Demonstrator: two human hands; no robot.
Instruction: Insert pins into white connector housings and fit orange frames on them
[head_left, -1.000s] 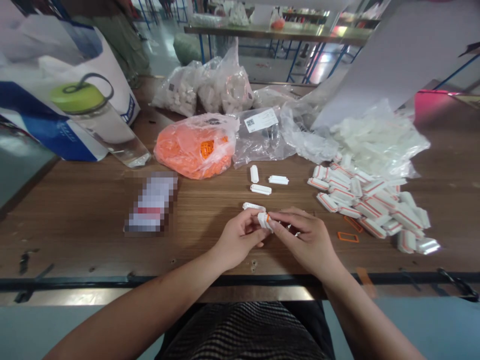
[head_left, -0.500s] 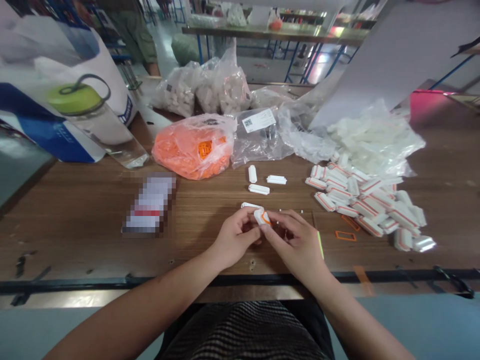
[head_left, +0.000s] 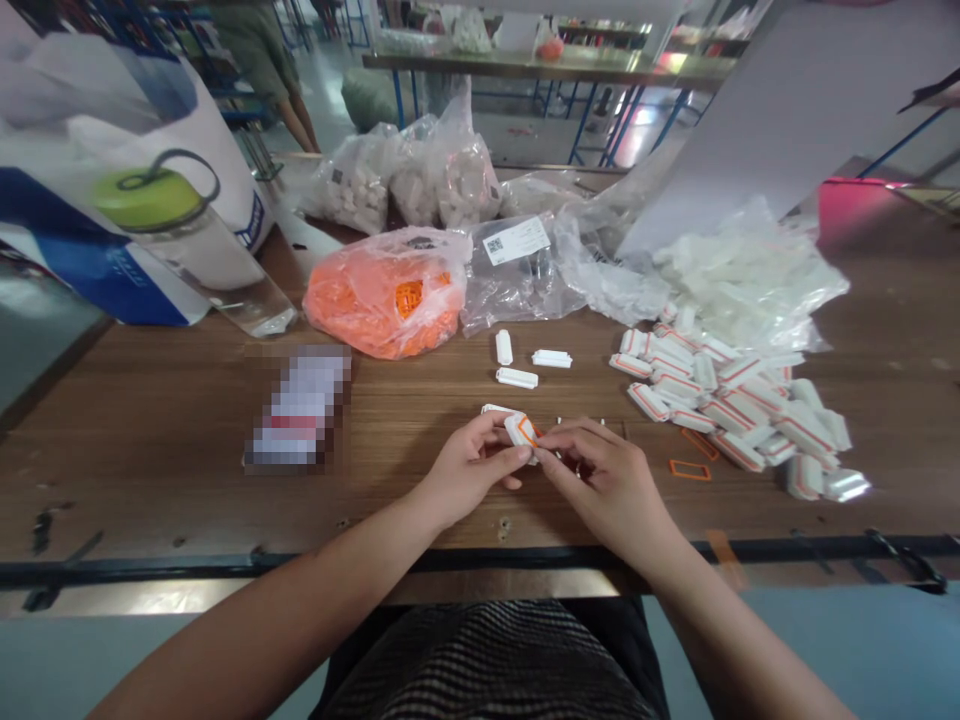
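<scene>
Between thumb and fingers, my left hand (head_left: 472, 468) grips a small white plastic case (head_left: 515, 430). An orange rectangular frame (head_left: 527, 431) lies across the case's face, partly off its edge. My right hand (head_left: 596, 470) pinches the lower right end of that orange frame with thumb and forefinger. Just behind the held case, another white piece (head_left: 499, 409) rests on the table. Farther back lie three more white pieces, among them one upright piece (head_left: 503, 347). Two loose orange frames (head_left: 690, 470) are right of my right hand.
A heap of white cases with orange bands (head_left: 739, 400) covers the right. Behind stand a bag of orange parts (head_left: 382, 295), clear bags of pale parts (head_left: 442, 180) and a crumpled plastic bag (head_left: 750, 275). A green-lidded bottle (head_left: 157, 200) and a pixelated flat object (head_left: 300, 405) are left.
My right hand has shifted slightly right, its fingers now at the frame's end. More of the orange frame shows on the case. In the background a person's legs have moved.
</scene>
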